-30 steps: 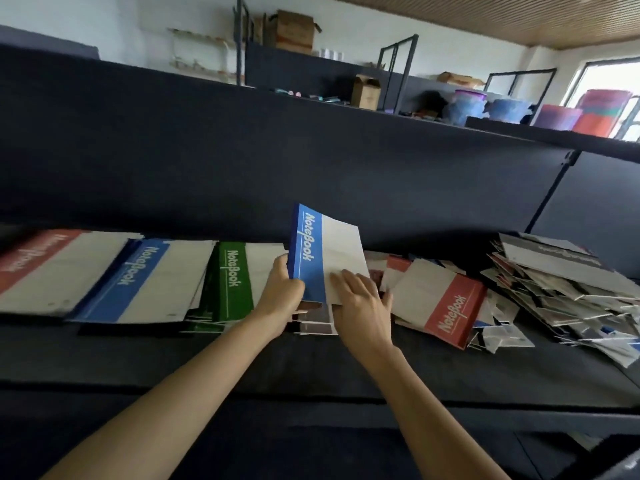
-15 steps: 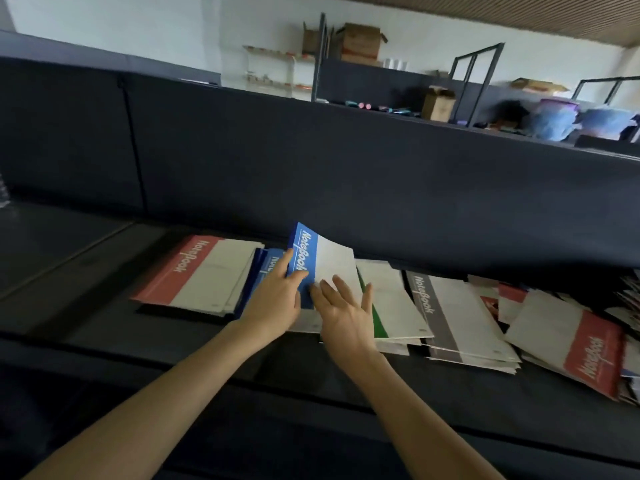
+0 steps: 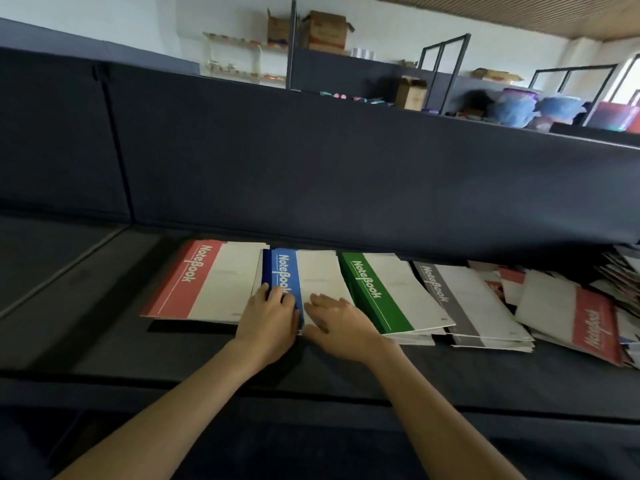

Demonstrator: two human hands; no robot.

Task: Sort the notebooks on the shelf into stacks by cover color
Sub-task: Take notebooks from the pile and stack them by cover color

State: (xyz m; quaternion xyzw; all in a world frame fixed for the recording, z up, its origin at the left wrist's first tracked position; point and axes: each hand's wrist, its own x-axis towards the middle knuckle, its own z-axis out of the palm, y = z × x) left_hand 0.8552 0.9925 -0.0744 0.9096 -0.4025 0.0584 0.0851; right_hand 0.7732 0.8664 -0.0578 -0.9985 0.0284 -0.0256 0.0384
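Four sorted stacks lie in a row on the dark shelf (image 3: 104,341): a red stack (image 3: 207,282), a blue stack (image 3: 311,271), a green stack (image 3: 381,292) and a grey stack (image 3: 467,299). The top blue notebook (image 3: 287,268) lies flat on the blue stack. My left hand (image 3: 268,318) curls over its near-left corner, fingers on the blue band. My right hand (image 3: 337,320) rests flat on its white part, fingers spread. At the right sits an unsorted pile (image 3: 616,299) with a red notebook (image 3: 571,317) on top.
A tall dark back panel (image 3: 346,174) rises right behind the stacks. The shelf's front edge (image 3: 311,403) runs below my wrists. Beyond the panel are cardboard boxes (image 3: 325,31) and plastic tubs (image 3: 519,105) on other shelving.
The blue notebook, held tilted up in both hands before, now lies flat on the blue stack. My view has swung left, so the stacks sit further right in frame.
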